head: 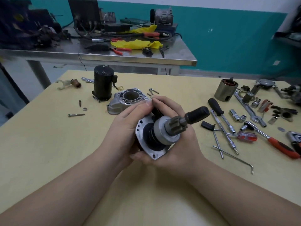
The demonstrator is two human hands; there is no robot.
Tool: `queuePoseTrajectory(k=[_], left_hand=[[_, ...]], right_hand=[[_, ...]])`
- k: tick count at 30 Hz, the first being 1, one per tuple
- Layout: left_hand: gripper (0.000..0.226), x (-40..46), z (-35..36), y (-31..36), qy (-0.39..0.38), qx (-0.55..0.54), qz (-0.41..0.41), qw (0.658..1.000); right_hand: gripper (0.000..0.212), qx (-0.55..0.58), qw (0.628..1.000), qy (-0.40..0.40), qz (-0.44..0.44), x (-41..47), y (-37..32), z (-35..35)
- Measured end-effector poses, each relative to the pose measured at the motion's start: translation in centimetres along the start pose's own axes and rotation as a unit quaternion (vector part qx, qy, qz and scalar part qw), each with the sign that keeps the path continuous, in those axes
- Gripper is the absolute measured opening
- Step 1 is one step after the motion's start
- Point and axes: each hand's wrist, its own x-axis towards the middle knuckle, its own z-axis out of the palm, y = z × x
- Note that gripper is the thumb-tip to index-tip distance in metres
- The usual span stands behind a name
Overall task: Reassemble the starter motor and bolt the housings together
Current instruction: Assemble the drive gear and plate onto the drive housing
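Both hands hold a starter drive assembly (pixel 158 136) above the table: a silver mounting plate, a black rubber ring, a silver clutch drum, a small pinion gear and a dark shaft end pointing up right. My left hand (pixel 128 128) grips the plate's left side. My right hand (pixel 175 149) cups it from below and behind, with fingers curled over the top. The aluminium nose housing (pixel 121 101) lies just behind the hands. A black motor body (pixel 103 84) stands upright behind that. Loose bolts (pixel 76 114) (pixel 154 90) and a nut (pixel 84 109) lie nearby.
On the right lie a grey field coil can (pixel 225 89), screwdrivers (pixel 218 110), sockets, an orange-handled ratchet (pixel 275 142), thin rods (pixel 231 156) and other parts. A fork lever and copper piece (pixel 70 83) sit far left. A cluttered steel bench (pixel 114 54) stands behind.
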Motion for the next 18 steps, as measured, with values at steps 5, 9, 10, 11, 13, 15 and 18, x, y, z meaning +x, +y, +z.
queuePoseTrajectory(k=[5, 9, 10, 11, 13, 15, 18], left_hand=[[0.046, 0.37, 0.35, -0.24, -0.008, -0.073, -0.051, 0.996], [0.05, 0.92, 0.36, -0.76, -0.028, -0.122, -0.079, 0.989], [0.053, 0.96, 0.26, -0.72, -0.043, -0.132, -0.082, 0.987], [0.057, 0.96, 0.27, -0.67, -0.061, -0.142, -0.083, 0.984], [0.057, 0.82, 0.34, -0.5, -0.079, -0.15, -0.085, 0.982], [0.045, 0.53, 0.59, -0.3, -0.067, -0.141, -0.084, 0.984], [0.047, 0.23, 0.78, 0.12, -0.038, -0.132, -0.09, 0.986]], right_hand=[[0.091, 0.066, 0.997, 0.024, 0.018, -0.12, -0.65, 0.45], [0.087, 0.069, 0.997, 0.032, 0.014, 0.08, -0.93, 0.28], [0.089, 0.071, 0.997, 0.036, 0.018, 0.09, -0.94, 0.23], [0.091, 0.084, 0.995, 0.039, 0.028, 0.08, -0.94, 0.22], [0.095, 0.125, 0.99, 0.035, 0.057, 0.02, -1.02, 0.3], [0.095, 0.146, 0.986, 0.029, 0.077, -0.04, -1.0, 0.28], [0.092, 0.148, 0.984, 0.04, 0.095, -0.04, -0.87, -0.17]])
